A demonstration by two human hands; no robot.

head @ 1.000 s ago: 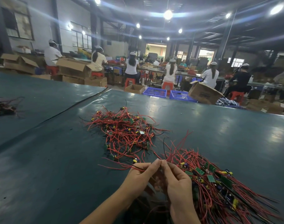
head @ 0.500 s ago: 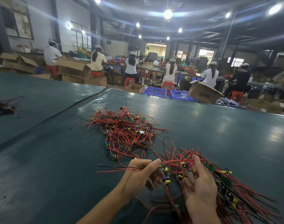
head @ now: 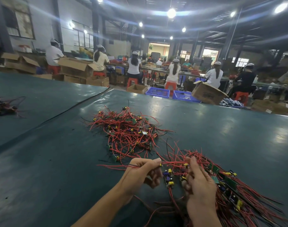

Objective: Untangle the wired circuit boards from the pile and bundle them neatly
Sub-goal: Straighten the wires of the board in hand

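- We are pinching red wires (head: 172,162) in our left hand (head: 140,172), with a wired circuit board (head: 168,179) dangling beside it.
- Our right hand (head: 199,182) is curling among the wires; we cannot tell its grip.
- The aligned bundle (head: 230,185) is lying near the counter's (head: 58,161) near edge, while the tangled pile (head: 128,131) mid-counter is awaiting sorting.

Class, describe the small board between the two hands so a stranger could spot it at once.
Start at the big green table. Near its front, the left hand and right hand hold red wires. The board lies between them, nearer the left; unlike its neighbours, it shows whole, yellow parts at both ends.
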